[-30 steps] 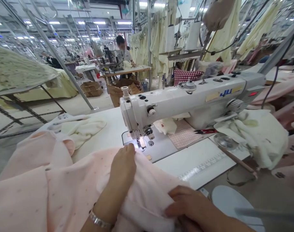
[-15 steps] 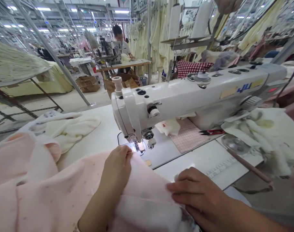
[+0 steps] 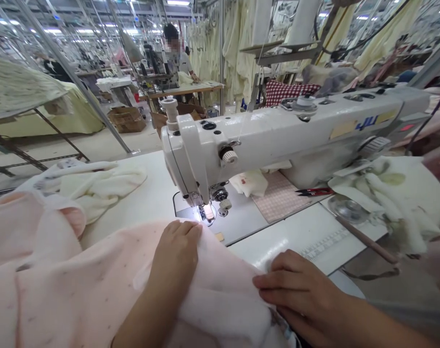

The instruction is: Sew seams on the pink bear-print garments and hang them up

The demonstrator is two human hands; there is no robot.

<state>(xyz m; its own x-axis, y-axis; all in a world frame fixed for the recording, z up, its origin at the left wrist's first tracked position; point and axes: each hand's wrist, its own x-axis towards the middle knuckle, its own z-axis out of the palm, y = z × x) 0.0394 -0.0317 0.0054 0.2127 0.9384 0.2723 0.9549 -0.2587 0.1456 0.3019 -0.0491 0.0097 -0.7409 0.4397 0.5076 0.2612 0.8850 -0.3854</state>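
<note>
A pale pink dotted fabric garment (image 3: 96, 270) fills the lower left and runs up to the presser foot (image 3: 205, 212) of a white industrial sewing machine (image 3: 277, 140). My left hand (image 3: 176, 246) lies on the fabric just in front of the foot, its fingers pressing the cloth down. My right hand (image 3: 295, 290) holds a fold of the same fabric further right, its fingers along the edge. The needle area is partly lit by the machine's lamp, and the fabric's underside is hidden.
A cream fleece piece (image 3: 100, 186) lies on the white table (image 3: 150, 193) left of the machine. Red-handled thread snips (image 3: 310, 192), a pink check pad (image 3: 277, 200) and a cream bundle (image 3: 397, 203) sit to the right. A co-worker (image 3: 176, 58) sews beyond cardboard boxes (image 3: 125, 119).
The view has drifted, so the machine sits further left and higher. My right hand has moved closer to the fabric edge and the table, and my left wrist's bracelet has left the view.
</note>
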